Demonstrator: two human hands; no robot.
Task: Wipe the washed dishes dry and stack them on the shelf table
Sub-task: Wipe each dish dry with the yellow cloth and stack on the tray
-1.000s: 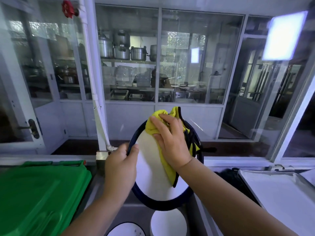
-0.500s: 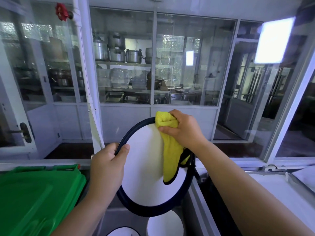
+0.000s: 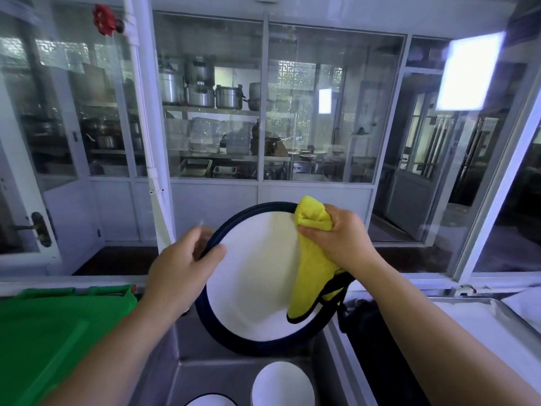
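1. At frame centre, the white, dark-rimmed plate (image 3: pixel 251 288) is held almost upright over the steel sink (image 3: pixel 205 373). The sink holds a white bowl (image 3: pixel 282 385) and another rimmed plate (image 3: pixel 210 402) at the bottom edge.
2. Since a second ago, the right hand (image 3: pixel 339 235) has moved from the plate's face to its upper-right rim, baring more white.
3. The left hand (image 3: pixel 181 265) grips the plate's left rim, thumb on the face and fingers behind. The right hand is clenched around the bunched yellow cloth (image 3: pixel 313 259), whose tail hangs down the plate's right side.
4. A green lid (image 3: pixel 52 326) fills the lower left, and a metal tray (image 3: pixel 474 326) lies on the lower-right surface.
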